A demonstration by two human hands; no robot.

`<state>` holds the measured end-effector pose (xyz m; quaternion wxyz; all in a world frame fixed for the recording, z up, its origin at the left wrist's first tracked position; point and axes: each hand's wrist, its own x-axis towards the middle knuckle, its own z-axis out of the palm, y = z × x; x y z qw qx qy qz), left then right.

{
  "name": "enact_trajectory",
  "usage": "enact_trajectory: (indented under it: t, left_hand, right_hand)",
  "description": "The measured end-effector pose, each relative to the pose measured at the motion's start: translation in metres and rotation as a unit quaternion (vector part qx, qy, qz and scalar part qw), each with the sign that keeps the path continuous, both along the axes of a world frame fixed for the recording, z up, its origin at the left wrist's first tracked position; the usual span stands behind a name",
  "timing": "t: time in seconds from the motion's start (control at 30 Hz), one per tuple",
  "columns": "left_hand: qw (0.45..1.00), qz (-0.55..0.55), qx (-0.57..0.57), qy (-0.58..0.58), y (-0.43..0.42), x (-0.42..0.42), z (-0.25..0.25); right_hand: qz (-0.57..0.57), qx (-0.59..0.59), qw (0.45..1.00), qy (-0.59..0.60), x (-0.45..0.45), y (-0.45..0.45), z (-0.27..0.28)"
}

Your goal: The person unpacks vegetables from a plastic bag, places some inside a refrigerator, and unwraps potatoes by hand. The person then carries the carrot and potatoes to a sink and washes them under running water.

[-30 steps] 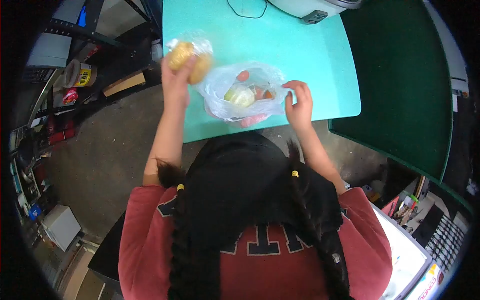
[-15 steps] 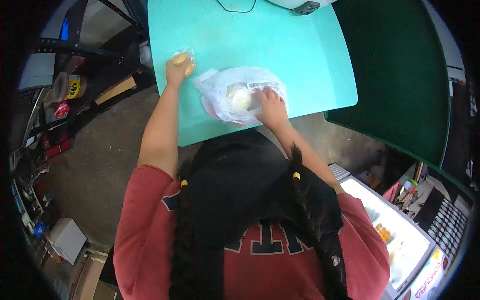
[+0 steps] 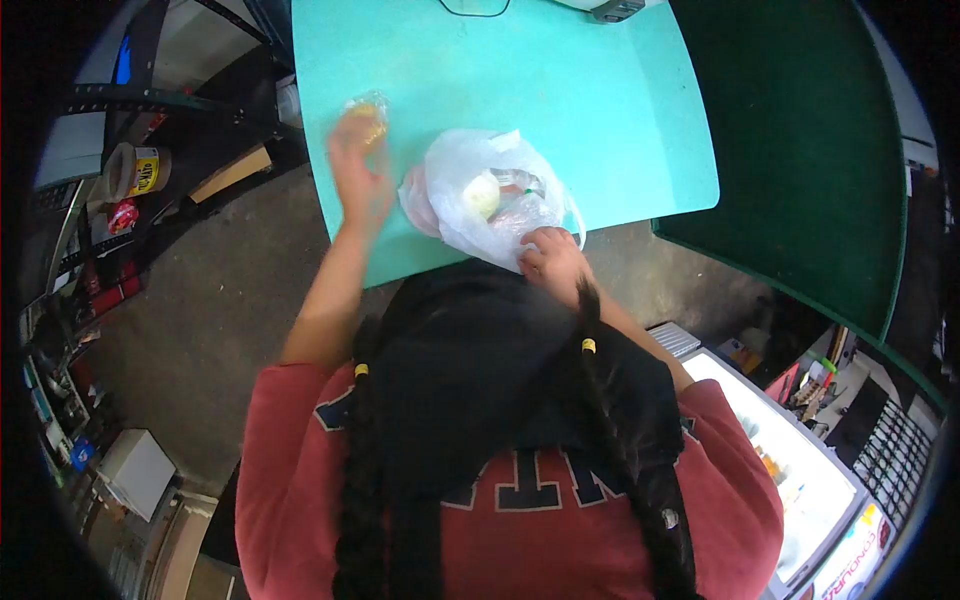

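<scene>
My left hand (image 3: 358, 172) is smeared by motion at the left of the turquoise table, beside and partly over a clear plastic packet of yellowish, rounded pieces (image 3: 370, 112). Whether its fingers touch the packet I cannot tell. Near the front edge lies a white plastic bag (image 3: 465, 155) with its mouth open. Inside it show a pale round item (image 3: 482, 194) and some clear plastic wrapping (image 3: 527, 212). Fingers curled, my right hand (image 3: 553, 257) grips the bag's near right rim.
The turquoise table (image 3: 610, 120) has a grey device (image 3: 617, 10) and a dark cord (image 3: 475, 14) at its far edge. A dark green panel (image 3: 790, 150) stands to the right. Black shelving (image 3: 170, 100) is on the left; an open white chest (image 3: 800, 480) sits at lower right.
My left hand has drawn back toward me from the yellowish packet, which stays on the table. My right hand moved from inside the bag to its near rim, and the bag's mouth is wider.
</scene>
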<state>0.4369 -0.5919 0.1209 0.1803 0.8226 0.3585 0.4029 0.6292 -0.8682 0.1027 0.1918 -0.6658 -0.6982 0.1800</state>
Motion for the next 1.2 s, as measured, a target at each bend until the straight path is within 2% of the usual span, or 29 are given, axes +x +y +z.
enact_trajectory:
  t: [0.07, 0.13, 0.17, 0.2, 0.23, 0.27, 0.3, 0.33, 0.37, 0.43, 0.47, 0.53, 0.6, 0.63, 0.7, 0.73, 0.77, 0.8, 0.83, 0.87, 0.9, 0.93, 0.97, 1.03, 1.07, 1.13, 1.2]
  left_hand:
    - [0.98, -0.198, -0.025, 0.022, -0.049, 0.007, 0.001]
    - [0.916, -0.376, -0.115, 0.077, -0.087, 0.019, -0.001]
    - [0.897, -0.385, -0.141, 0.165, -0.101, 0.028, -0.007]
    - [0.87, -0.39, -0.167, 0.251, -0.113, 0.032, -0.017]
    - [0.87, -0.389, -0.168, 0.252, -0.119, 0.029, -0.031]
    - [0.842, -0.364, -0.22, 0.331, -0.124, 0.026, -0.046]
    - [0.805, -0.337, -0.271, 0.406, -0.133, 0.024, -0.059]
    - [0.804, -0.337, -0.273, 0.406, -0.137, 0.021, -0.068]
    - [0.801, -0.355, -0.263, 0.404, -0.14, 0.016, -0.077]
    - [0.797, -0.369, -0.255, 0.404, -0.141, 0.012, -0.069]
    - [0.784, -0.411, -0.227, 0.406, -0.141, 0.01, -0.066]
    - [0.768, -0.454, -0.197, 0.406, -0.142, 0.012, -0.051]
    - [0.762, -0.45, -0.31, 0.348, -0.146, 0.015, -0.042]
    - [0.762, -0.45, -0.309, 0.348, -0.149, 0.012, -0.053]
    - [0.776, -0.488, -0.185, 0.355, -0.153, 0.004, -0.083]
    - [0.775, -0.487, -0.187, 0.356, -0.153, 0.005, -0.084]
    - [0.788, -0.43, -0.259, 0.358, -0.152, 0.006, -0.085]
    - [0.794, -0.368, -0.328, 0.356, -0.153, 0.006, -0.085]
    - [0.865, -0.278, -0.352, 0.225, -0.155, -0.001, -0.078]
    - [0.866, -0.275, -0.351, 0.227, -0.15, -0.006, -0.072]
    - [0.883, -0.214, -0.351, 0.227, -0.145, -0.009, -0.065]
    - [0.896, -0.154, -0.351, 0.225, -0.141, -0.013, -0.059]
    - [0.896, -0.154, -0.35, 0.225, -0.138, -0.015, -0.053]
    - [0.916, -0.053, -0.357, 0.178, -0.135, -0.021, -0.045]
    - [0.917, -0.05, -0.355, 0.177, -0.133, -0.024, -0.043]
    - [0.872, 0.006, -0.483, 0.079, -0.127, -0.033, -0.042]
    - [0.892, -0.004, -0.451, 0.043, -0.127, -0.048, -0.075]
  right_hand:
    - [0.012, 0.002, 1.0, 0.019, -0.001, -0.003, -0.003]
    - [0.032, -0.034, 0.998, 0.043, -0.002, 0.001, -0.006]
    - [0.035, -0.032, 0.998, 0.045, -0.005, 0.006, -0.008]
    - [-0.065, -0.03, 0.997, -0.018, -0.007, 0.01, -0.007]
    - [-0.165, -0.028, 0.983, -0.08, -0.007, 0.014, -0.007]
    - [-0.164, -0.029, 0.983, -0.08, 0.001, 0.018, -0.004]
    - [-0.219, -0.031, 0.97, -0.1, 0.016, 0.021, 0.0]
    - [-0.272, -0.031, 0.954, -0.119, 0.028, 0.025, 0.006]
    - [-0.27, -0.031, 0.955, -0.119, 0.04, 0.026, 0.013]
    - [-0.242, -0.003, 0.969, -0.045, 0.055, 0.028, 0.025]
    - [-0.24, -0.003, 0.97, -0.043, 0.053, 0.029, 0.026]
    - [-0.213, 0.04, 0.974, 0.063, 0.046, 0.032, 0.028]
    - [-0.135, -0.006, 0.971, 0.197, 0.028, 0.031, 0.014]
    - [-0.108, -0.023, 0.973, 0.202, 0.018, 0.034, 0.009]
    - [-0.079, -0.04, 0.974, 0.209, 0.003, 0.036, -0.009]
    - [-0.122, -0.073, 0.977, 0.158, -0.002, 0.036, -0.025]
    - [-0.164, -0.105, 0.975, 0.105, -0.003, 0.035, -0.041]
    - [-0.161, -0.105, 0.975, 0.107, 0.0, 0.033, -0.052]
    - [-0.12, -0.099, 0.985, 0.079, 0.006, 0.031, -0.058]
    - [-0.079, -0.091, 0.991, 0.05, 0.009, 0.03, -0.064]
    - [-0.087, -0.151, 0.985, 0.008, 0.007, 0.032, -0.053]
    - [-0.087, -0.15, 0.985, 0.008, 0.005, 0.031, -0.045]
    - [-0.088, -0.144, 0.986, -0.014, 0.004, 0.03, -0.038]
    - [-0.087, -0.135, 0.986, -0.037, 0.004, 0.029, -0.038]
    - [-0.077, -0.143, 0.986, -0.035, 0.005, 0.029, -0.042]
    - [-0.064, -0.15, 0.986, -0.031, 0.003, 0.036, -0.04]
    - [-0.037, -0.246, 0.962, -0.114, 0.001, 0.043, -0.03]
